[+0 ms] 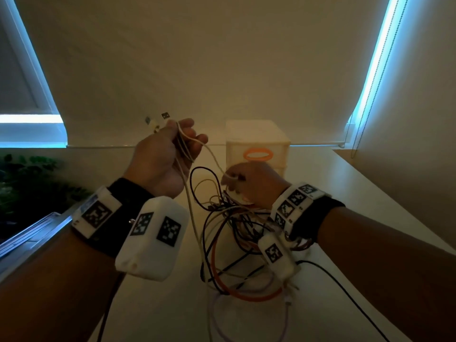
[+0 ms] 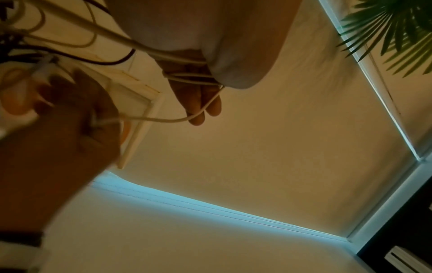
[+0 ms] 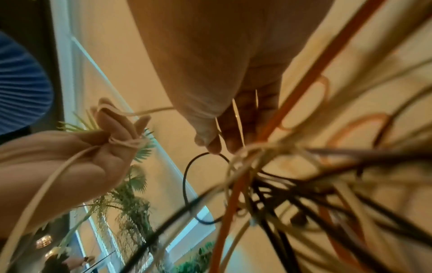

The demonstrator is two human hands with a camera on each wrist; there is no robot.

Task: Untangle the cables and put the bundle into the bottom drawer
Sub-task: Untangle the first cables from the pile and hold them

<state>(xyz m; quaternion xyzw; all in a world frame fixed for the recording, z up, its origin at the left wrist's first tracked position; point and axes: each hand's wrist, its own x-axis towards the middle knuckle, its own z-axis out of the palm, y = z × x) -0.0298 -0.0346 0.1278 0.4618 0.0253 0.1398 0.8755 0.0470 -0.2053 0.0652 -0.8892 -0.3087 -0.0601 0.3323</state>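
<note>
While left hand [image 1: 164, 154] grips thin cream cable [image 1: 211, 154] — rt hand [image 1: 251, 180] pinching

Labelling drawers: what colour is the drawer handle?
Orange handle; clearest in the head view.

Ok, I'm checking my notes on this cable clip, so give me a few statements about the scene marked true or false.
1. The left hand grips white cables raised above the table. True.
2. The right hand rests flat on the table. False: it pinches a white cable at the tangle.
3. An orange cable lies in the tangle. True.
4. The drawer unit has a blue handle. False: the handle is orange.
</note>
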